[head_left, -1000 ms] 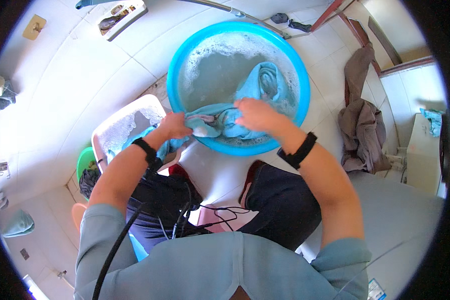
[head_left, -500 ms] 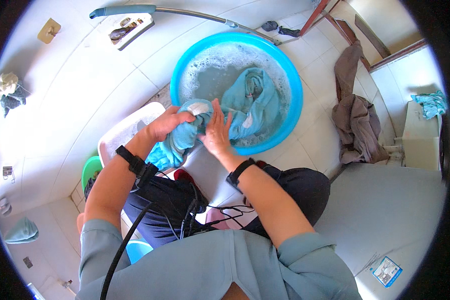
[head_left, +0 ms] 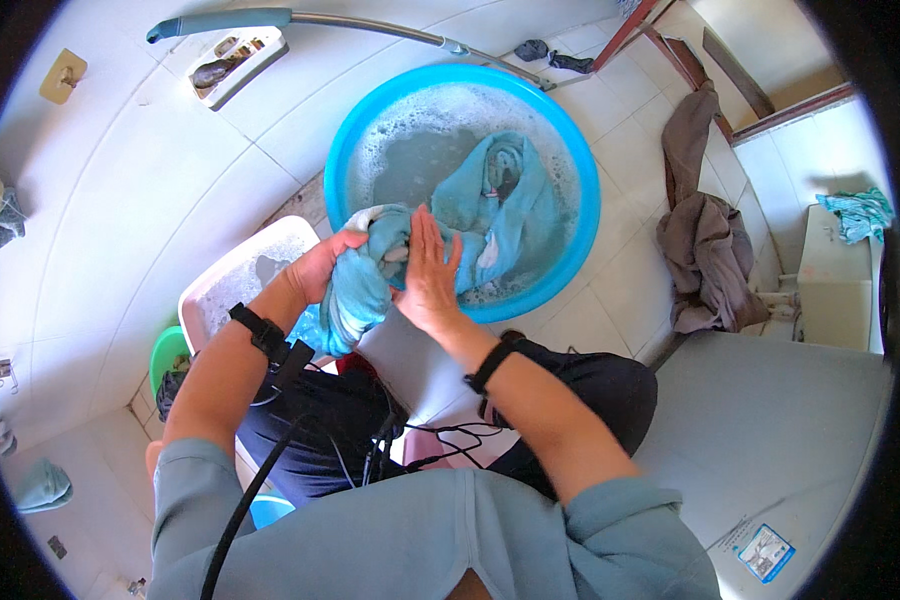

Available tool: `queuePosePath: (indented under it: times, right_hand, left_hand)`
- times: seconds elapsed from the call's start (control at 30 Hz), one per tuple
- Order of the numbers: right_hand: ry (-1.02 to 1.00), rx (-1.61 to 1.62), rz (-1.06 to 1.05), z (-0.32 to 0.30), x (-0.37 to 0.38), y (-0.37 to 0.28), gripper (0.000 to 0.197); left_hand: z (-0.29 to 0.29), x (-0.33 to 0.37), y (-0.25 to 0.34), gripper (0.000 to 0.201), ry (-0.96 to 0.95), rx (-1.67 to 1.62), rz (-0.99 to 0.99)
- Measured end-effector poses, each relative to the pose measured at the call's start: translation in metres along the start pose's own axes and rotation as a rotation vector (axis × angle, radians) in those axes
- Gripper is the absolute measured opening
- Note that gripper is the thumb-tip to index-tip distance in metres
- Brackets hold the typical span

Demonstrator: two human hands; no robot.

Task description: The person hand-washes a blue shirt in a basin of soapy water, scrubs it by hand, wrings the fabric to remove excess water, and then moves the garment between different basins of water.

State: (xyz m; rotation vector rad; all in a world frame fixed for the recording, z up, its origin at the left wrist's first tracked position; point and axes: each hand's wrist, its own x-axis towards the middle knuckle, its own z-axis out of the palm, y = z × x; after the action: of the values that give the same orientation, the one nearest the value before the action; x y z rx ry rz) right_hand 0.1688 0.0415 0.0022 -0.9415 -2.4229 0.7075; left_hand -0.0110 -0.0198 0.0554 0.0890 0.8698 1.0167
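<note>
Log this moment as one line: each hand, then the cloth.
left hand: gripping bunched blue cloth | right hand: open, fingers extended against cloth | cloth's far end: in soapy water, round blue basin

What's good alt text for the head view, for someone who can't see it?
A person's left hand grips bunched light-blue cloth while the right hand touches it, fingers extended, at the near edge of a round blue basin of soapy water. More cloth lies in the basin; a pale pink tub stands at left.
</note>
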Motion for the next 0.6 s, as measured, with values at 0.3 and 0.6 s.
queuePosePath:
  times: [0.3,0.6]
  right_hand:
    - [0.2,0.408,-0.247,0.004,0.052,0.01,0.061]
    - [-0.117,-0.342,-0.46,-0.111,0.071,0.042,0.053]
  left_hand:
    - [-0.017,0.002,0.0,0.065,-0.1,-0.029,-0.23]
    - [0.002,-0.003,0.018,0.078,-0.12,1.033,-0.114]
